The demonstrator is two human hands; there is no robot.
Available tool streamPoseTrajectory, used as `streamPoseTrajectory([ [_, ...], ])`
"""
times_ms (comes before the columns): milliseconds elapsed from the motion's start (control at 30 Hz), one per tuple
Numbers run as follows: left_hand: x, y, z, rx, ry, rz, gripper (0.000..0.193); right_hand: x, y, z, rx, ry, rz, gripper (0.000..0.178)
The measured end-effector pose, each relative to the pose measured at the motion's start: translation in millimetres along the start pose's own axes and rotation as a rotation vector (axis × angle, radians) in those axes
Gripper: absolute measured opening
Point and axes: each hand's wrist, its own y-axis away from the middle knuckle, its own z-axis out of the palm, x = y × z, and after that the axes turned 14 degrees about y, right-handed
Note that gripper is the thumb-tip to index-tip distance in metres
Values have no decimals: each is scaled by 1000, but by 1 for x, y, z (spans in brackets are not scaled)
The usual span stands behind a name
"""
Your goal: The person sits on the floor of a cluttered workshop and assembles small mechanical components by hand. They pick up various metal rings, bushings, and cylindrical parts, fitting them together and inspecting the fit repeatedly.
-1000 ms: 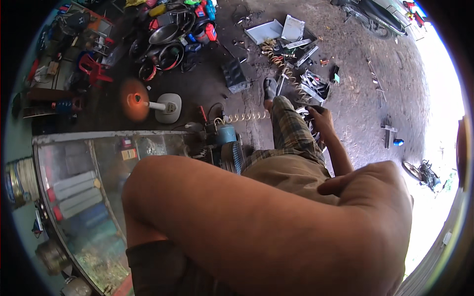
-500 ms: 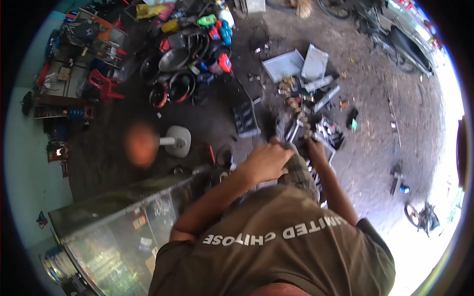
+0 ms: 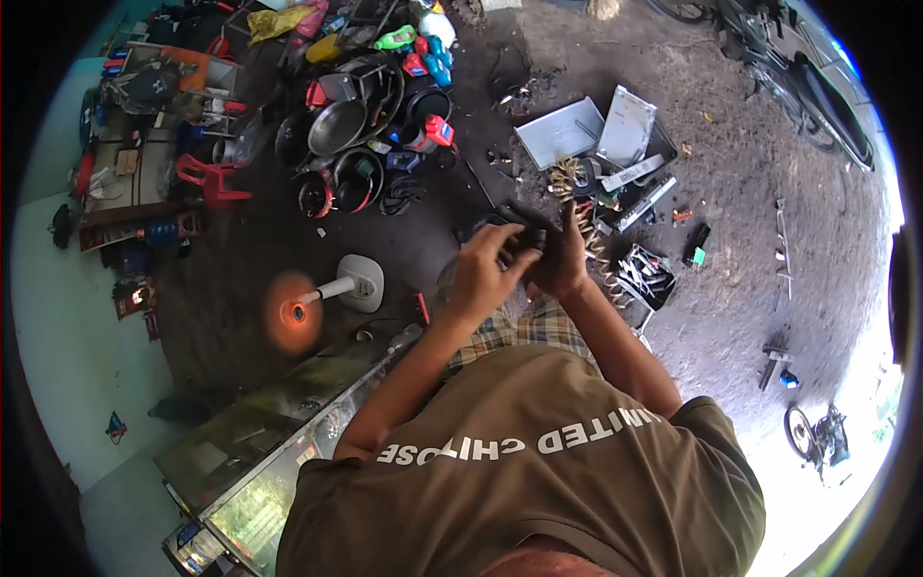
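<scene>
Both hands meet in front of my body, above my plaid shorts [image 3: 524, 327]. My left hand [image 3: 487, 267] has curled fingers, with the thumb and fingertips pinched at a small dark part [image 3: 538, 238]. Palm turned up and blackened with grime, my right hand [image 3: 567, 264] cradles the same part, its thumb raised. The part's exact kind cannot be made out against the dark fingers. Just beyond the right hand lies a coiled yellowish-brown hose [image 3: 588, 236]. Beside the hose stands an open dark tray of metal tools [image 3: 646, 279].
A grey metal toolbox [image 3: 561, 135] lies opened on the floor ahead. Black basins and bottles crowd around a metal pan [image 3: 336, 125]. To the left stand an orange-bladed fan [image 3: 358, 285], a red plastic chair [image 3: 213, 183] and a glass-topped case [image 3: 279, 413]. A motorcycle [image 3: 812, 111] is far right.
My right hand has come up from beside the tool tray, and my left hand has lifted off my knee. They now meet around a small dark part. The view has shifted slightly.
</scene>
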Motion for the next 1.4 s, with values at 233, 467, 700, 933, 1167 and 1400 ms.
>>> streamPoseTrajectory([
  [233,-82,-30,26,-45,110,-82,36,-4,-39,-31,201,220,-47,79],
  [467,-231,-59,-41,-194,320,-530,35,15,-72,-159,714,1860,96,49],
  [700,-379,-24,-152,-593,-389,-198,30,83,-76,-242,659,1872,606,55],
  [933,-392,-38,-202,-806,-286,-312,33,81,-107,-147,469,2068,858,38],
  [1167,-347,-18,-234,-1094,-163,-504,35,83,-67,-117,42,1571,1086,35],
  [1400,-463,-59,-155,-1370,158,-705,32,81,-234,-311,18,2013,528,42],
])
